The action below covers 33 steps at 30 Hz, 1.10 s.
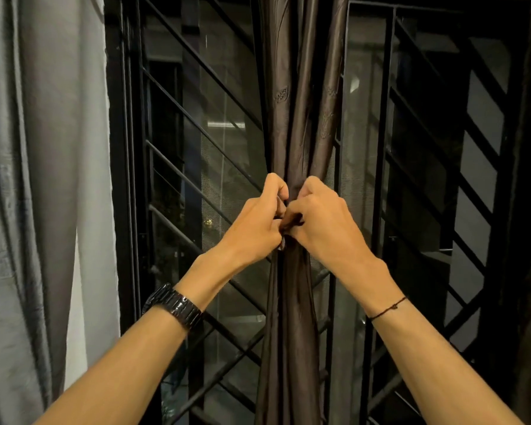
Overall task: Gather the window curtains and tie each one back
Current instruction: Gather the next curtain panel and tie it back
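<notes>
Head view showed left hand (258, 222) and right hand (322, 222) fingers pinching the gathered brown curtain (298, 118), bunched between them at twelve o'clock.

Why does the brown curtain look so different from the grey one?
The brown curtain is dark and shiny; the grey curtain is pale and dull. The brown curtain is squeezed into a narrow bundle at its middle, while the grey curtain hangs loose and wide. The left hand and right hand both grip the brown curtain; nothing touches the grey curtain. Both hang in long folds beside the barred window.
</notes>
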{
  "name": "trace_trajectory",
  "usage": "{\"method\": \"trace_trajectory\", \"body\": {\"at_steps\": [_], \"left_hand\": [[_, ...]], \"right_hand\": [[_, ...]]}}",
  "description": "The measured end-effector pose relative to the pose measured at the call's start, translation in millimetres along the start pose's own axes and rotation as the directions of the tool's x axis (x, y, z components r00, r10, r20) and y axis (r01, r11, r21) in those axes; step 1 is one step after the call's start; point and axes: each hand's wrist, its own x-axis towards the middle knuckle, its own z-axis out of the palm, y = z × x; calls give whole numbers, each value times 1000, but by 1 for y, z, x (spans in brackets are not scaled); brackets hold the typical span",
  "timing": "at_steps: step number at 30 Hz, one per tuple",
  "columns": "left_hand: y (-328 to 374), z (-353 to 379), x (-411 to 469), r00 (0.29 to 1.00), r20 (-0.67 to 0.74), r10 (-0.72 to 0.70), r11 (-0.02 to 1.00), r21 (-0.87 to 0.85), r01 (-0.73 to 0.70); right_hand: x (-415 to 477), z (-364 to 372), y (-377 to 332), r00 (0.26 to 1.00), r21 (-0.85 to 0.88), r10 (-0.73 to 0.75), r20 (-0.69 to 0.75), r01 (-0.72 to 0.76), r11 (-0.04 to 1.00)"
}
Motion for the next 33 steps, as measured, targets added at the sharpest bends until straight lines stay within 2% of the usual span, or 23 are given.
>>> {"method": "trace_trajectory", "body": {"at_steps": [2, 4, 6, 8, 11, 13, 15, 17, 19, 21, 22, 24, 26, 29, 33], "left_hand": [[1, 3, -3, 1000, -23, 8, 1000, 10, -8], [3, 4, -5, 999, -43, 16, 999, 42, -14], [7, 5, -5, 998, -64, 16, 996, 94, -10], [13, 4, -3, 996, -83, -19, 994, 107, 28], [26, 3, 1, 985, -141, -101, 991, 71, 112], [33, 0, 6, 975, -161, -152, 981, 97, 169], [35, -5, 13, 970, -114, -214, 968, 111, 226], [32, -9, 17, 959, -28, -282, 959, -33, 281], [30, -13, 18, 944, 26, -328, 900, -297, 320], [24, -13, 15, 946, -67, -317, 889, -368, 272], [19, -10, 13, 946, -152, -286, 925, -301, 232], [11, -5, 8, 943, -304, -136, 991, -35, 131], [4, -3, 2, 918, -391, 71, 980, 198, 8], [-10, -13, -3, 861, -461, 214, 948, 312, -68], [-24, -12, -7, 861, -462, 211, 934, 355, -38]], "right_hand": [[-6, 7, -2, 998, -35, 48, -41, -50, 998], [-13, 17, 0, 996, -55, 30, -79, -34, 998], [-19, 26, 3, 984, -60, -4, -176, -6, 998], [-24, 33, 8, 949, -91, -62, -309, 36, 995], [-25, 41, 15, 856, -134, -153, -494, 99, 986], [-22, 43, 19, 813, -139, -172, -556, 113, 984], [-22, 45, 23, 803, -110, -149, -578, 104, 988], [-26, 47, 26, 800, -63, -115, -589, 97, 993], [-31, 47, 28, 799, -20, -82, -595, 88, 996], [-36, 46, 28, 805, -18, -76, -588, 81, 997], [-38, 46, 27, 811, -36, -80, -580, 73, 997], [-42, 49, 26, 815, -95, -91, -573, 44, 994], [-50, 53, 27, 815, -98, -47, -578, -12, 995], [-73, 60, 31, 844, 42, 132, -521, -128, 991], [-80, 64, 28, 842, 212, 286, -458, -208, 955]]}}
